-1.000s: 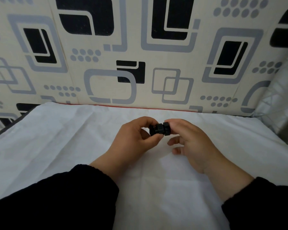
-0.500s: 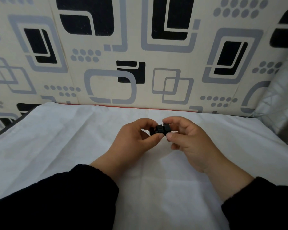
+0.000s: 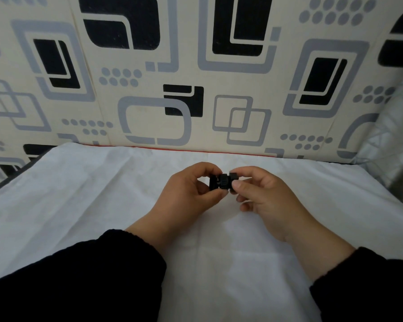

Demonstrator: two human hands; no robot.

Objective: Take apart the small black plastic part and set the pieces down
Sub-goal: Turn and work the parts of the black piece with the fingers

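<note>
Cream wall panel with grey and black geometric print behind. White cloth-covered table below. Left hand and right hand, black sleeves, both pinch the small black plastic part thumb-to-fingertip, held just above the cloth, mid-table. Part still in one piece.

Two bare hands, two black sleeves.
The left hand and right hand wear no gloves, rings or watch; black knit sleeves with ribbed cuffs fill the lower left and lower right of the frame.
</note>
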